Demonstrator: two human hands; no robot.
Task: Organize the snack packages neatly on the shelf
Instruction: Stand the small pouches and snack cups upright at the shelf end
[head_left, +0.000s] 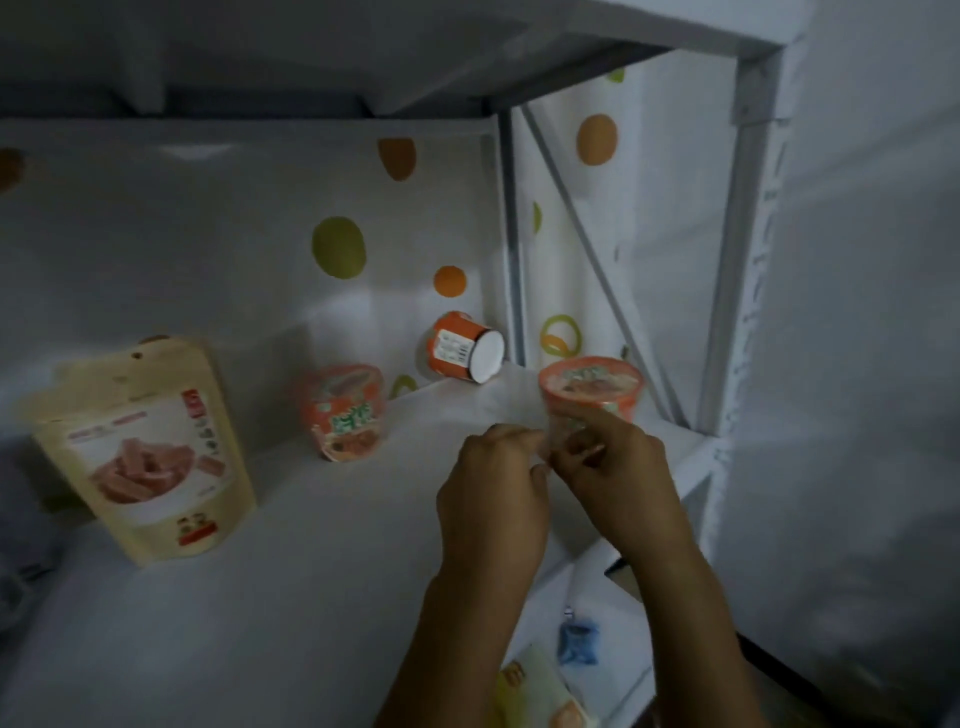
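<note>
Three orange paper snack cups share this white shelf board (311, 597), and the one that matters is the orange cup with a printed foil lid (589, 387) that you hold upright at the board's right end, close to the grey metal corner post (727, 312). Your right hand (618, 478) curls its fingers round the cup's narrow base. Your left hand (493, 483) comes in from the other side with curled fingertips meeting the same spot, so the two hands are together (blur hides whether the left truly grips or only steadies). Holding it low like this looks meant to keep the lid level and the label free to turn outward as you set it in place.

The cup itself is tapered, wider at the rim, orange with a pale food picture on top; its print is too smeared to read.

Farther left stands a second orange cup with green lettering (345, 410), upright and well apart. At the back lies a third orange cup tipped on its side (465, 345), white bottom facing you, near the dotted white backing sheet (337, 249); I judge it needs righting.

At the far left a beige stand-up pouch showing reddish strips (140, 447) leans slightly. On the lower shelf, a small blue packet (577, 644) lies near pale yellow packets (540, 691).
</note>
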